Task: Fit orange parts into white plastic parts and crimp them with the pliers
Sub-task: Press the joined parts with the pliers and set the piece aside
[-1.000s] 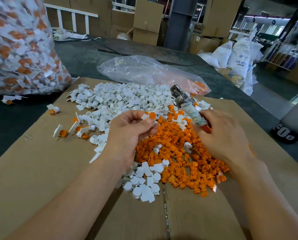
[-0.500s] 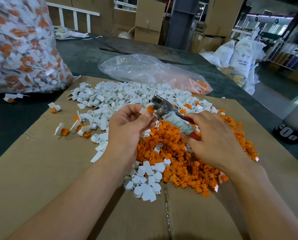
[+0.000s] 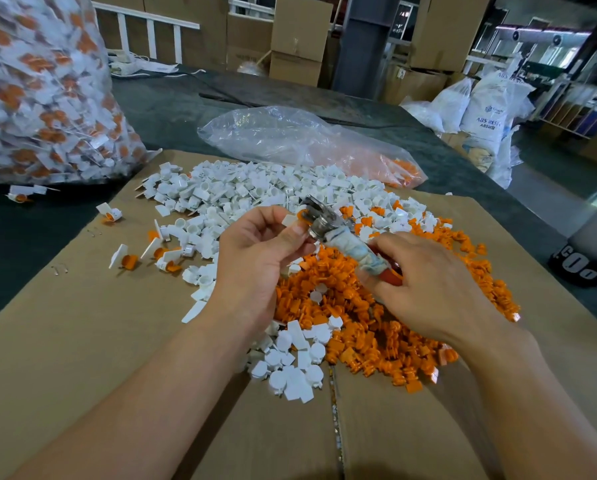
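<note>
Bare cardboard point(image 3: 82, 341) lies nearest, open on the left out to its edge against the dark surface point(image 3: 172, 109). Above the orange parts point(image 3: 359, 317), the left grip point(image 3: 255, 261) pinches a white part point(image 3: 290, 219) with an orange insert. The right grip point(image 3: 425, 289) curls round the wrapped handle of the pliers point(image 3: 328, 225), whose jaws meet that piece. The white parts pile point(image 3: 238, 192) lies beyond, then a clear bag point(image 3: 290, 136), with a full bag point(image 3: 37, 88) far left.

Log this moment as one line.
step: crimp | left hand: pinches white-and-orange part | right hand: grips pliers | contact: pliers head at part
</note>
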Available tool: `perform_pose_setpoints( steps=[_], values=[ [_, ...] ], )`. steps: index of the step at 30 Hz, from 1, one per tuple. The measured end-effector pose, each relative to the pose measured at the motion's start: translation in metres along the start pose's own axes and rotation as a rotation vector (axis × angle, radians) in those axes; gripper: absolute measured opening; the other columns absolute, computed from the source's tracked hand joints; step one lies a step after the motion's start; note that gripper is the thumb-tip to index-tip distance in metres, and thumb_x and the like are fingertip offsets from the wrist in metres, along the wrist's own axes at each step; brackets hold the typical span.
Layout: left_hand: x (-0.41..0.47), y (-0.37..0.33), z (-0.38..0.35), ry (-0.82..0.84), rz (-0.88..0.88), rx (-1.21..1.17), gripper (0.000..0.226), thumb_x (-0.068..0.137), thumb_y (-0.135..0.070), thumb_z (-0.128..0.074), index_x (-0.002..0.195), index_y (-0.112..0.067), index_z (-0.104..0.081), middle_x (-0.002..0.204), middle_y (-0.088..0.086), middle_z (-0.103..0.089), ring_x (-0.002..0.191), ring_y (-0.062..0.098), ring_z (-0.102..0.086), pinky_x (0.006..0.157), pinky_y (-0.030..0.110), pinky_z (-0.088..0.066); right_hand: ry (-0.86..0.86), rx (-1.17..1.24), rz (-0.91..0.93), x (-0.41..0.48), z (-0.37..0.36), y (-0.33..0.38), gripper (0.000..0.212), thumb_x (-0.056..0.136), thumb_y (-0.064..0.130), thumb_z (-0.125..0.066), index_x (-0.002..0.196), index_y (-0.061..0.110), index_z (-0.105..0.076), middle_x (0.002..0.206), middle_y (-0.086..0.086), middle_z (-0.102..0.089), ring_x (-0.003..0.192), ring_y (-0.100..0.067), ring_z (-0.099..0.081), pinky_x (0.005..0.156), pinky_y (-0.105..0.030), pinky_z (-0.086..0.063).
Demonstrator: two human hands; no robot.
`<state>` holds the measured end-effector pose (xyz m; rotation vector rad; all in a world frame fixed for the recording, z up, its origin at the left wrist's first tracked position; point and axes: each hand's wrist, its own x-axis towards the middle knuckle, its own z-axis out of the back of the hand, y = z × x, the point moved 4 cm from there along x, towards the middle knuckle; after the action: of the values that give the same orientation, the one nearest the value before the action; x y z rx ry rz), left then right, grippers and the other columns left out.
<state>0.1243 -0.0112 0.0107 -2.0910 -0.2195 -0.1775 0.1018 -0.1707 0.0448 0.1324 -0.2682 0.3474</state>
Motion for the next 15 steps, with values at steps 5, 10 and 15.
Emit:
perform_pose_setpoints(
  steps=[5, 10, 15],
  values=[
    [-0.001, -0.0015, -0.0001, -0.009, 0.003, -0.002, 0.021, 0.081, 0.011, -0.054, 0.071, -0.007, -0.055, 0.048, -0.009, -0.056, 0.046, 0.005, -0.056, 0.056, 0.018, -0.054, 0.024, 0.113, -0.035, -0.0017, -0.0007, 0.0, 0.031, 0.078, 0.051, -0.043, 0.086, 0.023, -0.052, 0.068, 0.011, -0.048, 0.064, -0.007, -0.044, 0.054, -0.026, -0.034],
    [-0.0019, -0.0011, 0.0015, -0.049, 0.014, 0.008, 0.026, 0.082, 0.012, -0.053, 0.068, -0.009, -0.056, 0.051, -0.006, -0.06, 0.049, 0.008, -0.059, 0.053, 0.019, -0.053, 0.04, 0.172, -0.053, -0.0009, -0.0042, 0.0011, 0.017, 0.084, 0.035, -0.059, 0.081, 0.021, -0.05, 0.064, 0.008, -0.05, 0.06, -0.01, -0.047, 0.052, -0.03, -0.036],
    [-0.0021, -0.0013, 0.0024, -0.068, 0.027, 0.027, 0.028, 0.083, 0.014, -0.052, 0.067, -0.01, -0.055, 0.051, -0.006, -0.061, 0.049, 0.007, -0.06, 0.053, 0.019, -0.053, 0.027, 0.154, -0.063, 0.0015, -0.0076, 0.0024, 0.015, 0.084, 0.028, -0.062, 0.08, 0.023, -0.048, 0.064, 0.005, -0.051, 0.058, -0.013, -0.046, 0.052, -0.033, -0.037]
  ],
)
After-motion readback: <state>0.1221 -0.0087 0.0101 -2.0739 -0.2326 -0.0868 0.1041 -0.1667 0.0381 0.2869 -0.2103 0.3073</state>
